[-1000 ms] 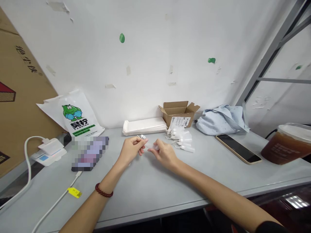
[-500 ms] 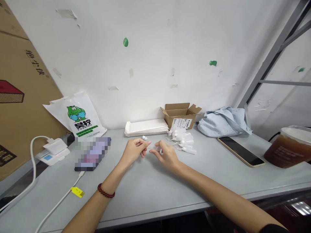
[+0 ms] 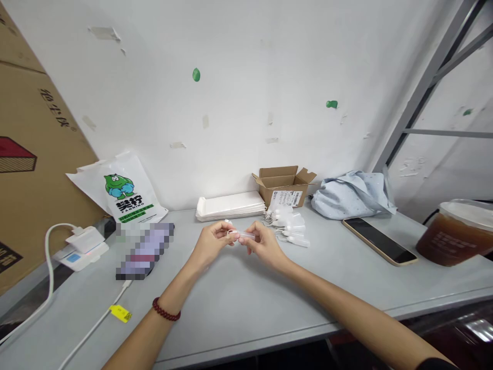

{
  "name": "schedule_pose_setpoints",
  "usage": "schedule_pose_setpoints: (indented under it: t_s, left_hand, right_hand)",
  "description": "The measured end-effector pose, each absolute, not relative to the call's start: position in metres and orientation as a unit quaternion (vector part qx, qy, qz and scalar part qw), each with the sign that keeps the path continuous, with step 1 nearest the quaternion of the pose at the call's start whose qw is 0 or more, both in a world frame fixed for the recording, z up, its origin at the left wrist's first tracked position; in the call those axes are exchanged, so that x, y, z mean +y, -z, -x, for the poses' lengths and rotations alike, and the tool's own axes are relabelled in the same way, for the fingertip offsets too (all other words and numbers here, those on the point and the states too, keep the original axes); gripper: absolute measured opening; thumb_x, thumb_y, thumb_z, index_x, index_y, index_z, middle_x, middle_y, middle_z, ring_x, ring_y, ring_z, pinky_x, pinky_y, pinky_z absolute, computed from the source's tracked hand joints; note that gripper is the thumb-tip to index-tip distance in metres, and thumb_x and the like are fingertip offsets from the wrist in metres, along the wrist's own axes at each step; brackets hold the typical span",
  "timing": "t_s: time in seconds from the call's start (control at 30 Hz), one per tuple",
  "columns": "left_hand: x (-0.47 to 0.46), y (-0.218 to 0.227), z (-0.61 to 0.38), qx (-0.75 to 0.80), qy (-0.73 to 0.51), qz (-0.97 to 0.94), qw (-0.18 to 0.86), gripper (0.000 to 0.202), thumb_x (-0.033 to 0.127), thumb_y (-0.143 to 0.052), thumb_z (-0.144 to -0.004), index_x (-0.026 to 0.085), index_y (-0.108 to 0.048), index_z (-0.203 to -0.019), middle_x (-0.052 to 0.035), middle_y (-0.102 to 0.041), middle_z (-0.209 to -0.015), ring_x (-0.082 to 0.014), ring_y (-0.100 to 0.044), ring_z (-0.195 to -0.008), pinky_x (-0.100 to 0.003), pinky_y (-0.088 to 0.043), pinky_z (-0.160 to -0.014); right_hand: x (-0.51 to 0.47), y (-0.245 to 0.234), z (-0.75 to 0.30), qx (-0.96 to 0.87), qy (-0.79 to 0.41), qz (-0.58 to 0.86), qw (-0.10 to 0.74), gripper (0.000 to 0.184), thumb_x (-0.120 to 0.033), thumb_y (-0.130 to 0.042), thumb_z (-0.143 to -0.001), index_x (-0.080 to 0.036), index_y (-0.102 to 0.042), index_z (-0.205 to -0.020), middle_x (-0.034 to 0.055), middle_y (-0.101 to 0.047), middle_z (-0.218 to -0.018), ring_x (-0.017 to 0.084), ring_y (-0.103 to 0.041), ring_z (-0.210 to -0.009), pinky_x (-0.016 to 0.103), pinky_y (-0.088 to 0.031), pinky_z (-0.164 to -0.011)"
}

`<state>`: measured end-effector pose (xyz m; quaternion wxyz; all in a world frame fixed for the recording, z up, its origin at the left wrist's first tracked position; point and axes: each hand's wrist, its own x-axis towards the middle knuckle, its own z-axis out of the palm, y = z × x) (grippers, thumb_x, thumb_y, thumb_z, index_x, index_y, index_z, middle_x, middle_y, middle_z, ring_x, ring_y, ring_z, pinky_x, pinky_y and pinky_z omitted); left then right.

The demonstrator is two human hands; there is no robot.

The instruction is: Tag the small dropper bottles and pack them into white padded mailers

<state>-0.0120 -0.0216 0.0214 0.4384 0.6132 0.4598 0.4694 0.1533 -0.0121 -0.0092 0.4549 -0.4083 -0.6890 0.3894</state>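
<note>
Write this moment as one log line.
left hand: pinching translucent plastic piece | right hand: gripping same piece | similar pieces: before cardboard box

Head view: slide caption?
Left hand and right hand hold a small clear piece over a gray desk, open cardboard box behind.

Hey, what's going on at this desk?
A person is working with bare hands above a grey table. The right hand pinches a small, clear plastic piece; the left hand pinches close by, at a thin white loop, though the details are too small to make out. Beyond the right hand lies a pile of translucent plastic pieces, in front of an open brown cardboard box. Flat white packets lie stacked beside the box.
</note>
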Motion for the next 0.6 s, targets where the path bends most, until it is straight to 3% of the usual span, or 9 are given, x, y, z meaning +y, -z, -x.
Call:
schedule_pose_setpoints:
  t_s: [0.13,0.23,0.43,0.53,0.6]
  left_hand:
    - [-0.0198,-0.0209,0.0123,0.490,-0.428,-0.608,0.455,0.036,0.050,-0.063,-0.072,0.014,-0.063,-0.065,-0.0028,-0.061,-0.062,-0.0148,-0.058,-0.058,-0.027,-0.049,-0.057]
    - [-0.0207,-0.0227,0.0143,0.487,-0.396,-0.638,0.446,0.036,0.049,-0.063,-0.072,0.015,-0.060,-0.060,-0.0008,-0.058,-0.054,-0.0132,-0.055,-0.050,-0.026,-0.046,-0.053]
    - [-0.0242,-0.0288,0.0136,0.445,-0.422,-0.659,0.435,0.026,0.040,-0.068,-0.070,0.016,-0.066,-0.079,-0.0036,-0.065,-0.073,-0.0148,-0.058,-0.066,-0.027,-0.049,-0.064]
    - [-0.0229,-0.0264,0.0113,0.447,-0.431,-0.640,0.453,0.032,0.046,-0.064,-0.072,0.016,-0.066,-0.083,-0.0056,-0.065,-0.079,-0.0167,-0.060,-0.071,-0.028,-0.051,-0.061]
    - [-0.0222,-0.0244,0.0111,0.461,-0.416,-0.639,0.454,0.038,0.051,-0.058,-0.076,0.014,-0.065,-0.074,-0.0056,-0.063,-0.073,-0.0161,-0.059,-0.063,-0.028,-0.050,-0.055]
  right_hand:
    - [-0.0124,0.0099,-0.1530,-0.697,-0.377,0.398,0.462,0.027,-0.039,-0.062,-0.075,-0.020,-0.043,-0.076,-0.0053,-0.055,-0.055,0.011,-0.053,-0.045,0.023,-0.039,-0.047]
    - [-0.0135,0.0093,-0.1534,-0.699,-0.381,0.392,0.461,0.027,-0.039,-0.063,-0.074,-0.020,-0.043,-0.076,-0.0058,-0.054,-0.054,0.011,-0.052,-0.045,0.023,-0.039,-0.046]
    - [-0.0101,0.0043,-0.1552,-0.640,-0.498,0.357,0.464,0.032,-0.044,-0.063,-0.072,-0.020,-0.042,-0.076,-0.0032,-0.059,-0.062,0.009,-0.051,-0.043,0.023,-0.041,-0.044]
    - [-0.0088,0.0034,-0.1560,-0.654,-0.451,0.371,0.481,0.029,-0.041,-0.062,-0.073,-0.020,-0.043,-0.076,-0.0032,-0.058,-0.062,0.009,-0.052,-0.046,0.023,-0.041,-0.046]
    - [-0.0090,0.0040,-0.1564,-0.678,-0.407,0.380,0.480,0.027,-0.039,-0.062,-0.074,-0.020,-0.044,-0.076,-0.0032,-0.058,-0.062,0.010,-0.052,-0.047,0.023,-0.041,-0.047]
